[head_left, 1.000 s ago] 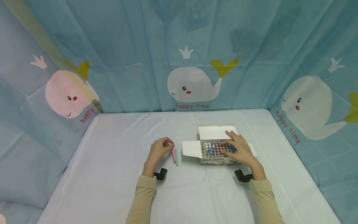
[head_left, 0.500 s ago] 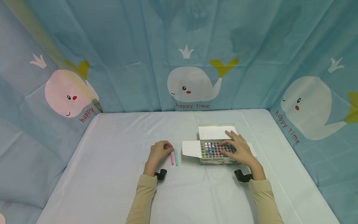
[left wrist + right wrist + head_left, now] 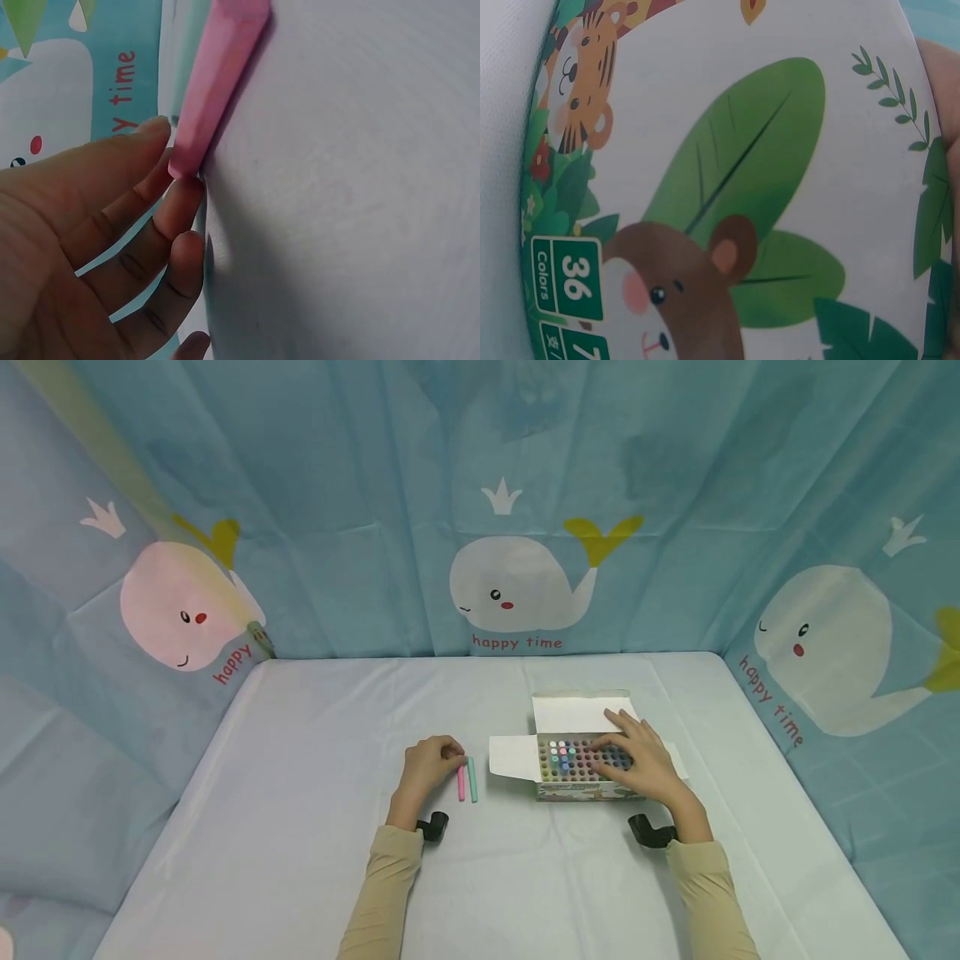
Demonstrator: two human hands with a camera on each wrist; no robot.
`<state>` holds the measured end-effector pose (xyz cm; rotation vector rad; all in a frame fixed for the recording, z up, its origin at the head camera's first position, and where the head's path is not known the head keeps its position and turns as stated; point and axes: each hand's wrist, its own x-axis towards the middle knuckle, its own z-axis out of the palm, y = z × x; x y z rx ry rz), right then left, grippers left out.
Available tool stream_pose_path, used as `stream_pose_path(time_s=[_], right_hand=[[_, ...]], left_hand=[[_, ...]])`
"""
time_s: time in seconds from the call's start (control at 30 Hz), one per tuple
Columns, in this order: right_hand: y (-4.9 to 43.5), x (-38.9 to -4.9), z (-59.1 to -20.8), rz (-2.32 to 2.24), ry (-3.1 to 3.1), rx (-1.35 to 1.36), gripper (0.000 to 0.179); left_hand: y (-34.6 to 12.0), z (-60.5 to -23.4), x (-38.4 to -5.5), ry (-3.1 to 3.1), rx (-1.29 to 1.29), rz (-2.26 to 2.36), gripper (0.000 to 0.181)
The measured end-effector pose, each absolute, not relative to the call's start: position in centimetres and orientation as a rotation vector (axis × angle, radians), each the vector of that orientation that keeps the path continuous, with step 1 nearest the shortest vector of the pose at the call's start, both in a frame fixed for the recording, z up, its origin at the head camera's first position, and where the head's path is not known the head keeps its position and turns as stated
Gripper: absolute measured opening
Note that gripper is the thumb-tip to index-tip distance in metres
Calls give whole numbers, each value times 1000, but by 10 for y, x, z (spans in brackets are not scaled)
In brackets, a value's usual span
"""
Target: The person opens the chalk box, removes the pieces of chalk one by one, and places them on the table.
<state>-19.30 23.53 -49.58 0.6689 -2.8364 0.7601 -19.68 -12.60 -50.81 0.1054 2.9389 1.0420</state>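
Head view: box (image 3: 573, 792) under the right hand (image 3: 643, 760), pink stick (image 3: 461, 785) by the left hand (image 3: 429, 764)

Blue curtains (image 3: 337, 460) printed with whales (image 3: 517, 585) wall in a white table (image 3: 322, 877). On it, right of centre, sits the box, its long side running left to right, a white flap (image 3: 513, 757) folded out toward the sticks. The right wrist view is filled by its printed face, a tiger and a bear among leaves.

The right hand lies over the right part of the box, thumb and fingers spread, no stick visible between them. The left hand is bent at the far end of the pink stick, a fingertip against that end; I cannot tell whether thumb and finger pinch it or only touch.

What matters most now, I judge, is that the pink stick points straight away from the person, just right of the left hand and well apart from the right one. The teal stick (image 3: 472, 781) lies just to its right, nearly parallel, with a slim gap between. Both rest on the cloth, between the left hand and the box.

Smallest are the coloured tips (image 3: 565, 768) in the box, clustered left of the right hand's fingers.
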Motion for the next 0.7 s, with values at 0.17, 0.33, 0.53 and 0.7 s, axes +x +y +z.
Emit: stream_pose_path(time_s=[0.17,0.33,0.53,0.7], right_hand=[[236,-194,-498,769,-2820,677,27],[236,-193,-500,767,-2808,681,28],[236,-192,-498,770,-2811,673,28],[236,-192,-498,764,-2819,668,28]], left_hand=[[-124,-507,-196,2953,85,1043,12],[-122,-506,-196,2996,61,1019,13],[-115,-495,-194,3099,96,988,13],[-103,-482,-191,3169,175,1031,12]])
